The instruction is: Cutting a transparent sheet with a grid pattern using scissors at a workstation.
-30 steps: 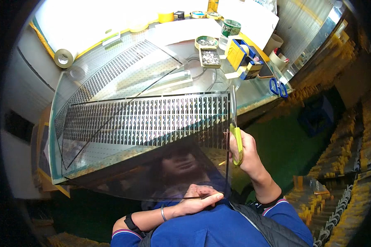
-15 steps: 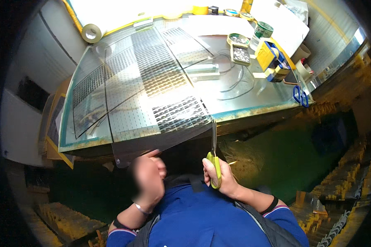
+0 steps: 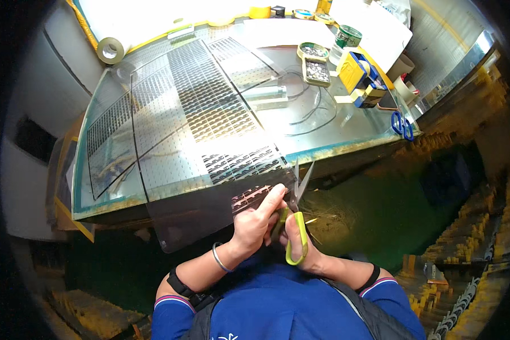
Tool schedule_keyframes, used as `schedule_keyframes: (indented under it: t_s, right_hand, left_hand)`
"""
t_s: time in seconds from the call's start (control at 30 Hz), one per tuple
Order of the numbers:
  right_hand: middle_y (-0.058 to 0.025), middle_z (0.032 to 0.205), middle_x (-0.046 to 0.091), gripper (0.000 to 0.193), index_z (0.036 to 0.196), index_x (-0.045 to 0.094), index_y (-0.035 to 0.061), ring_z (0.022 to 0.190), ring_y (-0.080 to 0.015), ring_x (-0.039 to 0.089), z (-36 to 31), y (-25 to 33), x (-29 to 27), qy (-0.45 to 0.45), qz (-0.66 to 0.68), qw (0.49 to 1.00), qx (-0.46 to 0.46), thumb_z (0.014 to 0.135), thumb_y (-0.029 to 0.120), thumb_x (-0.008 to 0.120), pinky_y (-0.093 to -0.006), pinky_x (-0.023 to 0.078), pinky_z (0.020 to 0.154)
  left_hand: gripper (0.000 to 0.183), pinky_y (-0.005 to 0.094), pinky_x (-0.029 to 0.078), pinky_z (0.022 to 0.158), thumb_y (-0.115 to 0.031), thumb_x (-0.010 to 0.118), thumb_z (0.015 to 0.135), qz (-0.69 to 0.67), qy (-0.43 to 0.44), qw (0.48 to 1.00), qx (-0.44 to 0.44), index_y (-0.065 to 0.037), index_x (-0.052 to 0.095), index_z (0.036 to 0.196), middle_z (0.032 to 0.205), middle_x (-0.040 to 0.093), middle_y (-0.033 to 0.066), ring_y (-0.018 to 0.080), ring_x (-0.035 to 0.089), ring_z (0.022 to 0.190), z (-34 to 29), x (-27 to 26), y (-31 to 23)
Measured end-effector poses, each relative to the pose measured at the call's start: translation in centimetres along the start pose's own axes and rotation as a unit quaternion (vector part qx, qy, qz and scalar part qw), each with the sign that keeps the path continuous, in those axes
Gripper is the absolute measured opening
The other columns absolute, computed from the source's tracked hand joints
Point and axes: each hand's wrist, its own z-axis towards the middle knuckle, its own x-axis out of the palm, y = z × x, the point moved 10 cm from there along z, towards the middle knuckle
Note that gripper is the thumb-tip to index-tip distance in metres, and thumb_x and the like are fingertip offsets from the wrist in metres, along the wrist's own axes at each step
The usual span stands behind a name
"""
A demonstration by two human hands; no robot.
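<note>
A large clear film sheet (image 3: 167, 161) with rows of dark printed patterns lies over the glass-topped table. Its near end hangs past the front edge. My left hand (image 3: 254, 225) is closed on that hanging end near its right corner, thumb on top. Just to the right, my right hand (image 3: 301, 243) grips the yellow-green handles of a pair of scissors (image 3: 298, 195). The blades point away from me and stand apart, beside the film's right edge. The left fingertips, partly hidden, are close to the scissor handles.
On the table's right stand a blue-and-yellow tape dispenser (image 3: 361, 79), blue-handled scissors (image 3: 402, 125), a tray of small pieces (image 3: 316, 72) and a green tin (image 3: 348, 36). A tape roll (image 3: 110, 50) sits at the far left. The table's front edge (image 3: 345, 147) runs just beyond my hands.
My left hand has moved right and forward onto the film's near end. The film's end has shifted nearer to me. The scissor blades, closed before, are now apart.
</note>
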Motion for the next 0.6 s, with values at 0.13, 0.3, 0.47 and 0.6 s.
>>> schedule_keyframes:
  t_s: [0.13, 0.3, 0.47, 0.6]
  right_hand:
    - [-0.0057, 0.079, 0.049, 0.05, 0.095, 0.046, -0.0012, 0.071, -0.0134, 0.048, 0.1, 2.3, 0.0, -0.076, -0.085, 0.993, -0.034, 0.093, 0.046, 0.028, -0.0261, 0.04, 0.065]
    - [-0.0058, 0.078, 0.049, 0.052, 0.092, 0.044, -0.0006, 0.067, -0.0138, 0.049, -0.1, 1.6, -0.3, -0.059, -0.091, 0.994, -0.026, 0.092, 0.049, 0.028, -0.0271, 0.04, 0.06]
    - [-0.0041, 0.073, 0.046, 0.05, 0.089, 0.044, 0.0026, 0.064, -0.0121, 0.048, -0.7, -0.6, -0.4, -0.026, 0.063, 0.998, 0.004, 0.089, 0.052, 0.034, -0.0254, 0.041, 0.056]
    - [-0.0024, 0.07, 0.043, 0.048, 0.086, 0.045, 0.0051, 0.063, -0.0115, 0.046, -1.4, -2.9, 0.9, 0.033, 0.135, 0.986, 0.088, 0.087, 0.052, 0.039, -0.0244, 0.04, 0.055]
  left_hand:
    - [0.031, 0.0201, 0.023, 0.031, -0.037, 0.059, 0.082, 0.021, -0.009, 0.999, 0.034, -0.01, 0.057, 0.068, 0.048, 0.044, -0.0043, 0.0059, 0.035, 0.034, -0.2, 0.2, -0.1]
    - [0.039, 0.0213, 0.03, 0.035, -0.042, 0.055, 0.084, 0.041, 0.02, 0.999, 0.002, -0.006, 0.058, 0.069, 0.048, 0.045, 0.0, 0.0078, 0.04, 0.036, 0.0, 0.0, 0.5]
    - [0.035, 0.0226, 0.039, 0.04, -0.036, 0.058, 0.084, -0.051, 0.089, 0.993, -0.06, -0.003, 0.058, 0.071, 0.054, 0.052, 0.004, 0.0106, 0.047, 0.044, -0.6, 0.6, 0.8]
    - [0.017, 0.0215, 0.042, 0.055, -0.02, 0.064, 0.081, -0.019, 0.041, 0.995, 0.09, -0.003, 0.063, 0.08, 0.068, 0.058, 0.0012, 0.0073, 0.05, 0.059, -0.2, -2.5, -1.4]
